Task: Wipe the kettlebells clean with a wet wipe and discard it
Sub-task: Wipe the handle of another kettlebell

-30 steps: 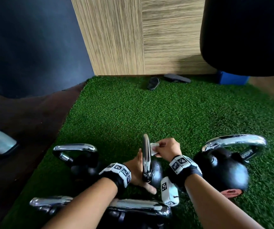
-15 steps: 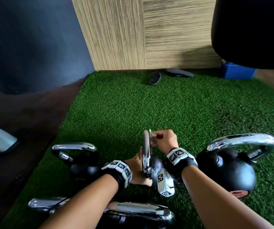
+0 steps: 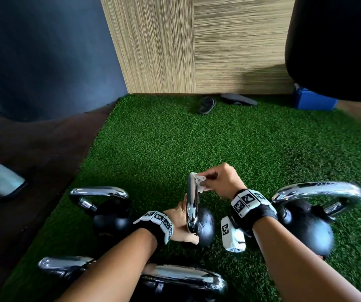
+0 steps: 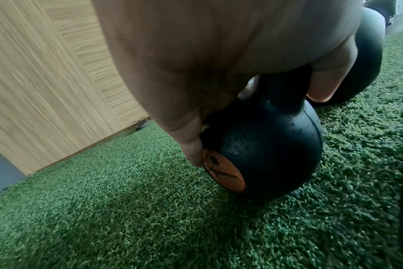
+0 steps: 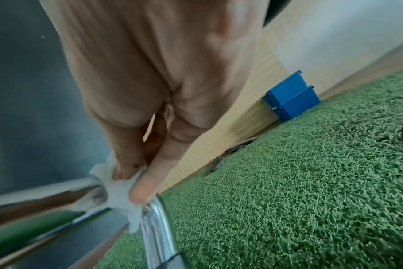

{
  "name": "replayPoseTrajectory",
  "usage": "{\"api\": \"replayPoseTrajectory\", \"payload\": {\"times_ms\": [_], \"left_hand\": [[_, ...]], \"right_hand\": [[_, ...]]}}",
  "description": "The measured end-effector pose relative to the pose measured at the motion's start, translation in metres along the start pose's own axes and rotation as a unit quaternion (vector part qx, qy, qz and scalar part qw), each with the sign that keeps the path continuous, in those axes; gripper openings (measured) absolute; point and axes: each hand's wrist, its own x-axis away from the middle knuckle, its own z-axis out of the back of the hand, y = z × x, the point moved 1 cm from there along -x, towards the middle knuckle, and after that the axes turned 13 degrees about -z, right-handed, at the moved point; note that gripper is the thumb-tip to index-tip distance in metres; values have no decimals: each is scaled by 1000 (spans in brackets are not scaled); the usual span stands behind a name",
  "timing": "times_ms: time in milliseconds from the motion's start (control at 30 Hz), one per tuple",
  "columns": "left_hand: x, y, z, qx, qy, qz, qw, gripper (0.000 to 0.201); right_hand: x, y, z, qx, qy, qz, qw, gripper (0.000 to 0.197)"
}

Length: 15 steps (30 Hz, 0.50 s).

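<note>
Pinching a crumpled white wet wipe [image 3: 199, 183], my right hand [image 3: 220, 182] is pressing it against the top of the chrome handle [image 3: 192, 205] of the small black kettlebell [image 3: 205, 225] in the middle of the green turf [image 3: 197, 144]. From the head view my left hand [image 3: 180, 225] is gripping that same kettlebell low on its near side, fingers curled around the base of the handle and the ball. Three other kettlebells are sitting close around it — one to the left [image 3: 107, 210], a larger one to the right [image 3: 305, 223], and one nearest me [image 3: 175, 280], partly under my forearms. Two dark sandals [image 3: 206, 105] are lying by the wood-grain wall [image 3: 197, 44], and a blue box [image 3: 314, 101] is sitting at the far right.

Seen from the left wrist, my left hand [image 4: 207, 63] is wrapping over the kettlebell [image 4: 265, 145], one fingertip touching the edge of its orange round label [image 4: 223, 172]; the ball is resting on the turf [image 4: 127, 218].

Seen from the right wrist, my right hand [image 5: 161, 81] is holding the wet wipe [image 5: 120, 193] between thumb and fingertips — the wipe is bunched right on the bend of the shiny handle [image 5: 157, 227]. Two stacked blue boxes [image 5: 290, 96] are standing against the wall beyond.
</note>
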Motion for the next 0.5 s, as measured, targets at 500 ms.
{"api": "replayPoseTrajectory", "payload": {"times_ms": [500], "left_hand": [[-18,-34,-6,39,37,-66,996,89]], "right_hand": [[48,-23,2,-53,-153,-106,981,24]]}}
